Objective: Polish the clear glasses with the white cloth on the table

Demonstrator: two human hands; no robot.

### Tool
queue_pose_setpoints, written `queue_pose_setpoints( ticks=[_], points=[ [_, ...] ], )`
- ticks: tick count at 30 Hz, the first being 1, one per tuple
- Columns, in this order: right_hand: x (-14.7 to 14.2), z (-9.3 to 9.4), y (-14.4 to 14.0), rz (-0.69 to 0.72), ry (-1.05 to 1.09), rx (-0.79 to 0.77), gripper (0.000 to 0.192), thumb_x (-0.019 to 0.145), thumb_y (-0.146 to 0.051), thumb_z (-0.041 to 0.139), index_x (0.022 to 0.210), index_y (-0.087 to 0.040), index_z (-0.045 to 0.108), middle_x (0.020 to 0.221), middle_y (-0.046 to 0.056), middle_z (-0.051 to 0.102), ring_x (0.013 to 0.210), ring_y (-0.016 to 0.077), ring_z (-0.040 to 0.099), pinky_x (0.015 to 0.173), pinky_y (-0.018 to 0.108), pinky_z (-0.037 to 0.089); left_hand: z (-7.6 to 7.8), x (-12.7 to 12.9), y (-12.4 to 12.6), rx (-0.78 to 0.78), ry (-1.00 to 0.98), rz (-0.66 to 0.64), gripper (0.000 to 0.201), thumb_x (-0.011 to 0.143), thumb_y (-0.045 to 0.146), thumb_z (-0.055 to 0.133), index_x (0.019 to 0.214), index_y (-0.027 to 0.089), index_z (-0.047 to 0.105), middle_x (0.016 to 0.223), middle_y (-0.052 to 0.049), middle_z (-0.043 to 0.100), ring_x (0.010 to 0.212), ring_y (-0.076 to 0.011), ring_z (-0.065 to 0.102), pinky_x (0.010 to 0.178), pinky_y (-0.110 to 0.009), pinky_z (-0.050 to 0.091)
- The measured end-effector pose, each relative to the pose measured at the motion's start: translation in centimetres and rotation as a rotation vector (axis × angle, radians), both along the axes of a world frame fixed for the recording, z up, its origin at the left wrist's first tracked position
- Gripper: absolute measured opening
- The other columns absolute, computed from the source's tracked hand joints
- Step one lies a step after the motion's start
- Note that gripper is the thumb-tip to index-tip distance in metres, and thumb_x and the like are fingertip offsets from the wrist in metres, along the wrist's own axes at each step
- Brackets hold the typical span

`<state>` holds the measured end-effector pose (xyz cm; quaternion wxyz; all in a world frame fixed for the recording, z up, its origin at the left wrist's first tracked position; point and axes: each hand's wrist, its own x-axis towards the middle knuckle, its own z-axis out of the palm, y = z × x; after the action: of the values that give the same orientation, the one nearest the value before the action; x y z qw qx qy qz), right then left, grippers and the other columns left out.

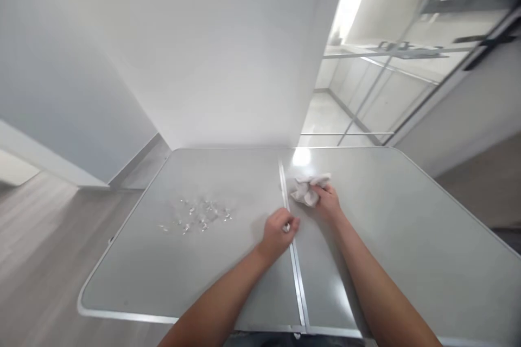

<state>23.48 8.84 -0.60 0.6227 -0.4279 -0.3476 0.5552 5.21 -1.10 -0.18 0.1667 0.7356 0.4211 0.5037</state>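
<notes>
My left hand (279, 236) is closed over the table's centre seam, its fingers curled round a small shiny piece (286, 227) whose kind I cannot make out. To its upper right, my right hand (326, 201) grips a crumpled white cloth (307, 190) just above or on the right half of the table. Several small clear, shiny pieces (203, 212) lie scattered on the left half, apart from both hands. They are too small and blurred to name.
The grey folding table (142, 276) has a metal rim and a metal strip (299, 282) along its middle. A white wall (228, 65) rises at its far edge. Glass door panels (366, 92) stand at the upper right, and wood-look floor (36, 249) shows at left.
</notes>
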Motion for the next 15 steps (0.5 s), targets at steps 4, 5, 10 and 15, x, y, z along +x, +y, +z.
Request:
queue_pose_setpoints(
  ticks=[4, 5, 10, 15],
  points=[
    [0.1, 0.4, -0.2, 0.056, 0.063, -0.085, 0.034, 0.066, -0.041, 0.084, 0.084, -0.017, 0.069, 0.076, 0.003, 0.071, 0.067, 0.017, 0.065, 0.062, 0.027, 0.051, 0.7, -0.7, 1.7, -0.102, -0.049, 0.191, 0.041, 0.085, 0.041, 0.071, 0.117, 0.02, 0.057, 0.129, -0.016, 0.055, 0.127, -0.0289, 0.052, 0.102, -0.044, 0.046],
    [0.0, 0.8, -0.6, 0.118, 0.048, -0.1, 0.034, 0.067, -0.041, 0.084, 0.085, -0.017, 0.068, 0.075, 0.003, 0.071, 0.066, 0.0171, 0.065, 0.06, 0.027, 0.05, 0.7, -0.8, 2.0, -0.152, -0.072, 0.144, 0.056, 0.08, 0.044, 0.076, 0.126, 0.02, 0.053, 0.135, -0.017, 0.053, 0.13, -0.03, 0.05, 0.103, -0.045, 0.045],
    [-1.0, 2.3, -3.3, 0.518, 0.072, -0.13, 0.043, 0.067, -0.039, 0.082, 0.102, -0.019, 0.066, 0.085, 0.003, 0.072, 0.071, 0.0182, 0.066, 0.063, 0.027, 0.051, 0.6, -0.6, 2.4, -0.422, -0.241, -0.065, 0.047, 0.086, 0.047, 0.067, 0.121, 0.019, 0.056, 0.105, -0.008, 0.069, 0.093, -0.0196, 0.066, 0.081, -0.03, 0.053],
    [-1.8, 2.1, -3.8, 0.598, -0.044, 0.011, 0.053, 0.062, -0.034, 0.086, 0.108, -0.02, 0.063, 0.094, 0.002, 0.07, 0.083, 0.0178, 0.065, 0.071, 0.026, 0.051, 1.4, -0.6, 1.8, -0.341, -0.086, 0.059, 0.03, 0.088, 0.044, 0.063, 0.106, 0.019, 0.064, 0.094, -0.004, 0.07, 0.083, -0.0173, 0.064, 0.078, -0.028, 0.051]
  ],
)
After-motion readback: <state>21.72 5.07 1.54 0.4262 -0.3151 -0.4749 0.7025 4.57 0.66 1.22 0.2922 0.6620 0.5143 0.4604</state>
